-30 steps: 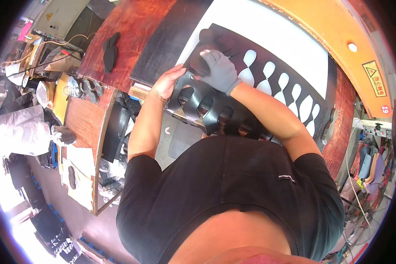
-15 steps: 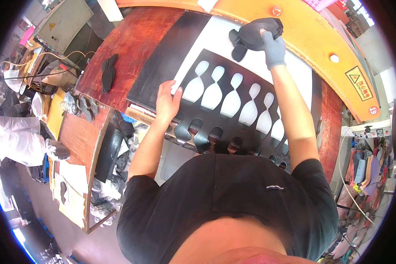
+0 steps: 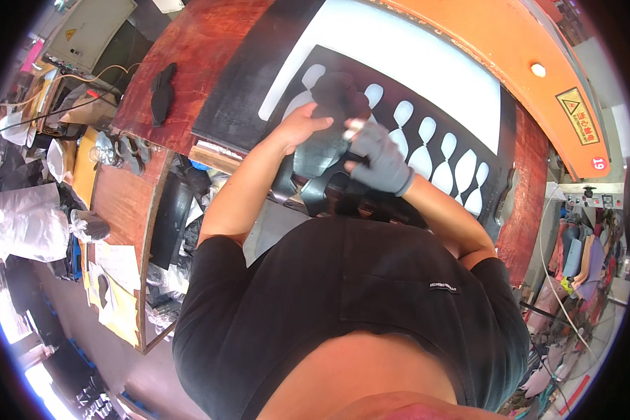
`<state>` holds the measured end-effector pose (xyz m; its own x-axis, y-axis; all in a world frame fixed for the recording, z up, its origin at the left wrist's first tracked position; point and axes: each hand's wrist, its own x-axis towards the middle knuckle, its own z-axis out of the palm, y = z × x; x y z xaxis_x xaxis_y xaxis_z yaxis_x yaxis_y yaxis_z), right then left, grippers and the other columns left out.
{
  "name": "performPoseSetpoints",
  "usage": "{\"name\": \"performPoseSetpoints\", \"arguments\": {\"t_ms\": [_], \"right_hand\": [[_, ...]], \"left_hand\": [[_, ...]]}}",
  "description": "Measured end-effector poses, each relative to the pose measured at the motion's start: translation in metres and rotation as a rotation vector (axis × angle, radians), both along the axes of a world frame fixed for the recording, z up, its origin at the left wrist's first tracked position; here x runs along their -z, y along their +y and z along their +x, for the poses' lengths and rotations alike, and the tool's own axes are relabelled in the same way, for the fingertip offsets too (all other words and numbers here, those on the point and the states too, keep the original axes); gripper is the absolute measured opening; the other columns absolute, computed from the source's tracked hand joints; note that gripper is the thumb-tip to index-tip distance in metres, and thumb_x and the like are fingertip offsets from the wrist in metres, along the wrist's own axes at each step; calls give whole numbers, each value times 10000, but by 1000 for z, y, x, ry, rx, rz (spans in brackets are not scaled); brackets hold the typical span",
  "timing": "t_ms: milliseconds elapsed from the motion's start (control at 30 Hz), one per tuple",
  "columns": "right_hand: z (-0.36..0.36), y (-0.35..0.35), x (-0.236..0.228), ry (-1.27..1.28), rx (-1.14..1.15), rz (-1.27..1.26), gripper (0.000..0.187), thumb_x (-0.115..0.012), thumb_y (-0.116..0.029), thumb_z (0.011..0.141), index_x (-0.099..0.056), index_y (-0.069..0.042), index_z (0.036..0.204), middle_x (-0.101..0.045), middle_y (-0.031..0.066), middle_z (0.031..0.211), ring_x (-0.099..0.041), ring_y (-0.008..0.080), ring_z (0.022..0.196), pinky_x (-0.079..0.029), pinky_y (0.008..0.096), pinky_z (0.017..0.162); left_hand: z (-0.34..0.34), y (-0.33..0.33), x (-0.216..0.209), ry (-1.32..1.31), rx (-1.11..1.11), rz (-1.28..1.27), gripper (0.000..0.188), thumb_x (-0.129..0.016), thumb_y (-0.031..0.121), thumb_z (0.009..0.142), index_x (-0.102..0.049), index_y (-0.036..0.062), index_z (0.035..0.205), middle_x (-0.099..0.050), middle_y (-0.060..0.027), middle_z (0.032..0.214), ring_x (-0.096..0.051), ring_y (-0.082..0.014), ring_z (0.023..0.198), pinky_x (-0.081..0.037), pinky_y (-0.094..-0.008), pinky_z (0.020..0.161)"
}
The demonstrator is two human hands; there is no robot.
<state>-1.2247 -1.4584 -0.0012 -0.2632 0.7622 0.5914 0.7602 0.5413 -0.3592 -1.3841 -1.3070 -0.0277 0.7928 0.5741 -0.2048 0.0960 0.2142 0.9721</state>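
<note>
My bare left hand (image 3: 302, 129) grips a stack of black sole-shaped pieces (image 3: 337, 92), blurred by motion, above the near left part of a black sheet. That black sheet (image 3: 462, 129) has a row of sole-shaped cut-outs, through which a white board (image 3: 392, 42) shows. Close to the stack's right side is my right hand (image 3: 383, 159) in a grey glove with bare fingertips. Its fingers are bent and smeared, so whether they hold a piece cannot be told. The sheet's near edge hangs over the table's front, close to my body.
An orange machine beam (image 3: 497, 52) runs across the far side. On the red-brown table (image 3: 182, 56) at the left lies another black sole-shaped piece (image 3: 162, 96). A wooden side table (image 3: 129, 203) with papers stands at the left. Coloured material hangs (image 3: 577, 259) at the right.
My right hand has come back from the far side toward my left hand. The black stack it held is now at my left hand. Both hands are closer together.
</note>
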Motion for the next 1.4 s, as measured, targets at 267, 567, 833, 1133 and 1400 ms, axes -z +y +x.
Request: {"name": "performPoseSetpoints", "arguments": {"t_ms": [267, 567, 833, 1133, 1400], "right_hand": [[31, 18, -40, -464, 252, 7, 522, -722, -255, 662, -549, -70, 1119, -545, 99, 1166, -487, 297, 1106, -392, 446, 891], [34, 26, -5, -191, 357, -477, 441, -639, -294, 775, -545, -39, 1123, -623, 153, 995, -592, 329, 930, -481, 388, 791], [39, 29, -36, -285, 368, -383, 339, -621, -219, 754, -562, -87, 1060, -626, 125, 876, -623, 293, 810, -495, 390, 698], [35, 48, -9, -399, 373, -450, 595, -689, -288, 711, -472, -44, 1208, -573, 139, 1085, -582, 308, 968, -470, 395, 818], [20, 61, -15, -440, 208, -481, 428, -648, -237, 743, -531, -60, 1114, -580, 130, 1010, -585, 279, 948, -481, 391, 794]], "left_hand": [[22, -35, -50, 562, 347, 1454, 500, -495, -16, 746, -491, 108, 1230, -569, -102, 1069, -564, -286, 993, -466, -393, 795], [12, -16, -44, 857, 294, 1323, 464, -674, 190, 743, -461, 89, 1143, -601, -125, 997, -595, -306, 947, -472, -421, 780], [6, -14, -61, 701, 189, 1465, 506, -680, 179, 730, -457, 112, 1178, -593, -124, 1026, -580, -306, 978, -456, -432, 804], [-12, 16, -12, 374, -8, 930, 679, -748, 146, 640, -480, 128, 1264, -536, -102, 1141, -523, -293, 1083, -412, -412, 934], [4, 17, 23, -164, -448, 447, 282, -674, 203, 826, -622, -8, 1006, -644, -58, 878, -589, -111, 807, -471, -257, 742]]}}
